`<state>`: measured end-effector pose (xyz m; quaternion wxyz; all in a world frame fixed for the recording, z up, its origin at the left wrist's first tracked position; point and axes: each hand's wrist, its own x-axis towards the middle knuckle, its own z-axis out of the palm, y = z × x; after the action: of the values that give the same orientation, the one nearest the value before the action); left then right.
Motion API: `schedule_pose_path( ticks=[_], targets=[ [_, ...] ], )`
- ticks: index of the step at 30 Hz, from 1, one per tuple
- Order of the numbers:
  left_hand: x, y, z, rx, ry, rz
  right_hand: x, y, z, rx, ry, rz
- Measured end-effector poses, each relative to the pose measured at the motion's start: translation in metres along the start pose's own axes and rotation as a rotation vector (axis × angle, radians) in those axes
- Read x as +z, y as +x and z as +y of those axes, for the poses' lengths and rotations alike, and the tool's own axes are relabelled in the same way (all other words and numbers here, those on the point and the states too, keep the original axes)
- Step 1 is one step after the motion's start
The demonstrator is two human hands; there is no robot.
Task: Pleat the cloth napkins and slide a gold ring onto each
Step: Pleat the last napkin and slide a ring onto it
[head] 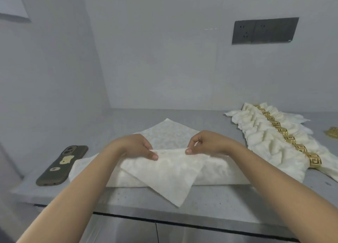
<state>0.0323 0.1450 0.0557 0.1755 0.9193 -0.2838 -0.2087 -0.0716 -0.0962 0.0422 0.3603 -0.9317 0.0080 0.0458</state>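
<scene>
A cream patterned cloth napkin (164,171) lies on the grey counter (210,202) in front of me, partly folded, with one corner hanging over the front edge. My left hand (135,145) pinches the top of a fold at the napkin's middle. My right hand (206,144) pinches the same fold a little to the right. At the right, several pleated cream napkins (265,135) lie in a row, each with a gold ring (313,160) around it. A loose gold ring (332,132) sits at the far right edge.
A dark phone (62,167) in a case lies face down on the counter at the left. The wall stands close behind, with a dark socket panel (265,30) on it. Metal cabinet fronts (164,231) run below the counter edge.
</scene>
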Motion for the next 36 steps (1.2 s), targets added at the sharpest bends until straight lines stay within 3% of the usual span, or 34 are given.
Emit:
schedule_pose_path(
  ticks=[5,8,10,12,15,20,25,28,31,36],
  targets=[
    [0.018,0.057,-0.011,0.027,-0.062,0.316,0.005,0.058,0.037,0.07,-0.055,0.199],
    [0.037,0.069,-0.02,0.064,-0.115,0.472,0.016,0.074,0.054,0.004,-0.082,0.272],
    [0.046,0.069,-0.023,0.156,-0.168,0.413,0.022,0.072,0.058,-0.072,-0.05,0.232],
    [0.054,0.07,-0.032,0.202,-0.178,0.269,0.029,0.069,0.06,-0.103,-0.008,0.092],
    [0.063,0.075,-0.047,0.206,-0.128,0.123,0.043,0.066,0.07,-0.103,-0.137,-0.049],
    [0.058,0.076,-0.046,0.209,-0.176,0.021,0.055,0.071,0.074,-0.126,-0.058,0.134],
    [0.035,0.079,-0.039,0.206,-0.31,-0.057,0.039,0.082,0.061,0.015,0.305,0.152],
    [0.023,0.09,-0.036,0.242,-0.444,0.018,0.019,0.097,0.056,0.081,0.304,0.141],
    [0.019,0.111,-0.03,0.191,-0.532,0.233,0.007,0.108,0.054,0.189,0.335,0.122],
    [0.016,0.169,-0.033,0.112,-0.545,0.503,-0.006,0.138,0.057,0.314,0.339,0.269]
  ],
)
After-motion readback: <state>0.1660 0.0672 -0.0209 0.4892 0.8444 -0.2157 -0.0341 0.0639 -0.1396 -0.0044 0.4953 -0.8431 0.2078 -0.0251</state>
